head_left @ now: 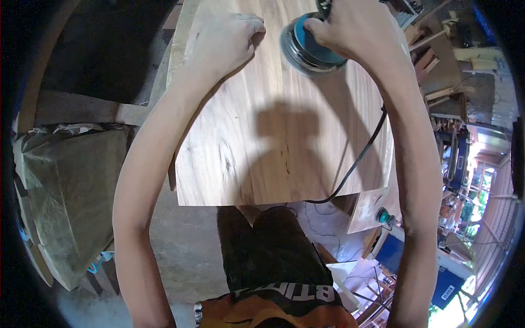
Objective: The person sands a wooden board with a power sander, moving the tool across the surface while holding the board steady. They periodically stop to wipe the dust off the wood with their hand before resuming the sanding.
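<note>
A pale wooden board [240, 120] with brown grain streaks and dark knots lies in front of me. My right hand [355, 27] grips a teal orbital sander [314, 46], thumb over its body. The sander's round base rests on the far right part of the board. From it a black cord [358, 158] runs past my right forearm and over the near edge. My left hand [232, 41] rests on the far left part of the board with its fingers curled in, and nothing shows in them.
A grey-brown cover [71, 202] drapes something at the left, below a dark sheet [98, 49]. A lower wooden panel [372, 210] bears a small green object [385, 217]. Blue boxes [445, 287] stand lower right; wood offcuts [429, 63] lie upper right.
</note>
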The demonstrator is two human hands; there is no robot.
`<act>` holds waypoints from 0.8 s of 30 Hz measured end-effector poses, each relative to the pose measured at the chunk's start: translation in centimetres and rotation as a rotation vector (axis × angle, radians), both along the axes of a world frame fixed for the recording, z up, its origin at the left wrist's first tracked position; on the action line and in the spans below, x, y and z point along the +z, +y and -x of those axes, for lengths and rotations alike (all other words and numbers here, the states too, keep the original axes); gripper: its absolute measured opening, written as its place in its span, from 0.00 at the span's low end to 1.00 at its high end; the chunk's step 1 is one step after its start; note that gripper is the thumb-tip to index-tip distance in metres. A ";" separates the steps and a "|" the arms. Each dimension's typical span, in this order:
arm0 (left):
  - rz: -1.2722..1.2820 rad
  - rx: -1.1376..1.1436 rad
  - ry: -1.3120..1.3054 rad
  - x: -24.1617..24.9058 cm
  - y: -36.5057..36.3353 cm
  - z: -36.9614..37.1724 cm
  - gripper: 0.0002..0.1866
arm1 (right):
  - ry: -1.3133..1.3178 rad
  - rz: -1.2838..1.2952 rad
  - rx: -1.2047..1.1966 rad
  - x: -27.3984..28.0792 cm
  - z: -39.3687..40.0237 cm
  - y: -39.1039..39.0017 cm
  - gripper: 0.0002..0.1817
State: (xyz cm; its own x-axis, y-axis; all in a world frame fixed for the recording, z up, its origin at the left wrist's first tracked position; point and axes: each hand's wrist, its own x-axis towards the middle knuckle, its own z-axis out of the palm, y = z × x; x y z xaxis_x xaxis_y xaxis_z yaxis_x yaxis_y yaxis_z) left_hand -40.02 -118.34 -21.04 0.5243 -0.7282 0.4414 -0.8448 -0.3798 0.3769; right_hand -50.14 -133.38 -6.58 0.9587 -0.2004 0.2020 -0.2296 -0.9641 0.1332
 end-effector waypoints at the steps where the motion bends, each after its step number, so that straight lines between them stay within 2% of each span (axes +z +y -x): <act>1: 0.033 0.009 -0.031 -0.3 0.3 -0.3 0.07 | -0.028 -0.016 0.032 -0.1 0.0 -0.3 0.21; 3: 0.117 -0.024 -0.095 -1.4 -0.2 -0.9 0.06 | -0.132 0.038 0.073 -0.9 -0.5 -0.7 0.21; 6: 0.192 -0.042 -0.121 -1.5 -0.6 -1.0 0.07 | -0.090 -0.117 0.064 -0.3 -1.9 -1.2 0.22; 9: 0.252 -0.062 -0.154 -2.0 -1.2 -1.0 0.07 | -0.124 -0.119 0.154 -1.2 -3.2 -1.8 0.23; 12: 0.225 -0.044 -0.130 -1.9 -0.9 -1.1 0.07 | -0.039 -0.040 -0.054 0.1 -3.0 -1.1 0.27; 15: 0.108 -0.025 -0.082 -0.9 -0.3 -0.6 0.07 | -0.009 -0.049 -0.104 -0.7 -5.9 -3.2 0.31; 17: 0.116 -0.017 -0.105 -1.4 -0.6 -0.8 0.08 | 0.010 -0.064 -0.147 -0.6 -7.8 -3.1 0.32; 20: -0.077 -0.068 -0.010 0.0 0.4 0.7 0.19 | -0.032 -0.078 -0.146 -1.1 -8.1 -4.7 0.30; 23: -0.087 -0.033 -0.220 -1.5 1.8 4.9 0.34 | -0.034 -0.053 -0.109 -1.2 -5.9 -4.2 0.24; 24: -0.106 -0.102 -0.142 -0.9 2.8 6.5 0.37 | -0.022 -0.037 -0.100 -0.9 -4.6 -3.7 0.22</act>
